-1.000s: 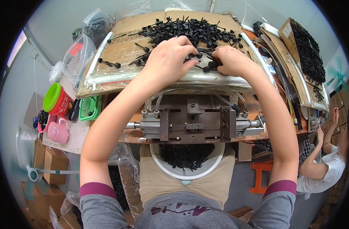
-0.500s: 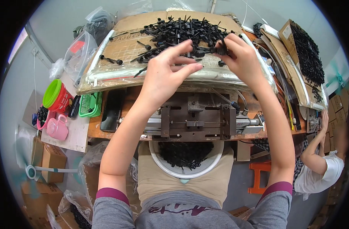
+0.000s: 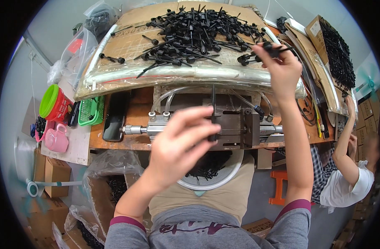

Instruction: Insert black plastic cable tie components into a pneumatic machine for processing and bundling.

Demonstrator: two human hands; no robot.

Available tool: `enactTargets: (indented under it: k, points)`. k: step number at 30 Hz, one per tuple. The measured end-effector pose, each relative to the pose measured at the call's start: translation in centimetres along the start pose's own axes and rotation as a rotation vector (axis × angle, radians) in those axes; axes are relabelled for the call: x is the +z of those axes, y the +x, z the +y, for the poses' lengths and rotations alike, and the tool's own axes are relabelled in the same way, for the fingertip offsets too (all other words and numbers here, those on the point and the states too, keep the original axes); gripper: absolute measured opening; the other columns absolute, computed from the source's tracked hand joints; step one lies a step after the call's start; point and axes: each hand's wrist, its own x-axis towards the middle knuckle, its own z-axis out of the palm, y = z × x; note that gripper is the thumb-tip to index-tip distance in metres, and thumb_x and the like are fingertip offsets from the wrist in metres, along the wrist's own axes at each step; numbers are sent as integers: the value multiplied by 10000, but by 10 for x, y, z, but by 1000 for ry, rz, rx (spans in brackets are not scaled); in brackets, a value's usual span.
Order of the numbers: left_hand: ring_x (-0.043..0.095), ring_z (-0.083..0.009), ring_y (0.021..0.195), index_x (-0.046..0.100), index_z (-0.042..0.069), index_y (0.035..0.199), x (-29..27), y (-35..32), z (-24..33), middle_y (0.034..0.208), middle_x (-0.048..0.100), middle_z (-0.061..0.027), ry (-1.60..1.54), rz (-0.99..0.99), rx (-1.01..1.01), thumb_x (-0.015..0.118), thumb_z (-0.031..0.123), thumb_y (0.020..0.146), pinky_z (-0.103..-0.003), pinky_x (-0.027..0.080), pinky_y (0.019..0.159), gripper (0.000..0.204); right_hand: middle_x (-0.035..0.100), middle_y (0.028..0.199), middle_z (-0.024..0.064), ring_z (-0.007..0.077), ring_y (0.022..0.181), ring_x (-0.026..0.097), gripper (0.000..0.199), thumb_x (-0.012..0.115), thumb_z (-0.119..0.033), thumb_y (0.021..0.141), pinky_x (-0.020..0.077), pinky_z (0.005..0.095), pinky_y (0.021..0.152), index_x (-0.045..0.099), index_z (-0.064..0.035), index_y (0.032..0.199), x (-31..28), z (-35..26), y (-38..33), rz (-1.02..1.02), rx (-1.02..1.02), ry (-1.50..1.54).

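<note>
Above the middle of the dark metal fixture (image 3: 235,120), my left hand (image 3: 173,145) is closed in a pinch, its fingers somewhat smeared by motion. A thin black plastic strap part (image 3: 213,101) stands upright at its fingertips. My right hand (image 3: 283,72) is raised at the right front of the cardboard work surface. Between its thumb and fingers are one or more black strap parts (image 3: 272,49) with thick heads; how many I cannot tell. Beyond both hands lies a pile of similar black strap parts (image 3: 194,35), with a few loose ones near its edges.
A white basket (image 3: 235,168) of black parts rests on my lap. To the left are a phone (image 3: 115,118), a green basket (image 3: 91,112), a red tub (image 3: 56,106) and a pink cup (image 3: 57,139). A co-worker (image 3: 347,178) sits at right beside another heap (image 3: 339,58).
My left hand has come down and back from the pile to the fixture, now with a strap part at its fingers. My right hand has shifted right, still gripping black parts.
</note>
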Motion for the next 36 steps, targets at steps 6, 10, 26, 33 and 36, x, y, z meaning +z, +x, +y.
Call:
enactTargets:
  k: [6,10,26,33,36]
  points:
    - [673,-305,1015,720,4,997,26,-49,2,1277,637,-174,241,-119,-43,772,-29,647,-346,572,857,356,717,856,66,102,647,643,176,808,-98,815,547,240,612,725,9,927,-25,10,10,66,342,579]
    - [694,-275,945,716,23,964,42,-62,-7,1276,653,-139,379,-172,-62,753,10,690,-339,573,832,277,709,871,53,98,651,645,161,766,-92,857,524,231,584,710,-3,979,-37,-11,-12,-28,358,734]
    - [671,-176,666,716,58,915,46,-56,-12,1268,670,-89,477,-244,-129,746,29,696,-286,538,604,223,679,818,82,120,593,644,122,707,-5,865,502,232,449,674,26,978,-38,-59,-115,-76,714,738]
    - [701,-195,801,696,5,951,53,-60,-10,1239,648,-123,266,-121,-199,770,-5,747,-292,572,663,217,670,811,71,107,613,636,102,711,-10,871,511,228,451,668,19,959,-40,-62,-125,-25,604,666]
    - [714,-222,892,680,-14,968,51,-62,-3,1169,642,-146,-69,-42,-387,761,-51,778,-324,606,724,210,668,810,62,105,639,646,99,714,-5,863,520,226,458,659,10,944,-40,-63,-133,-51,614,669]
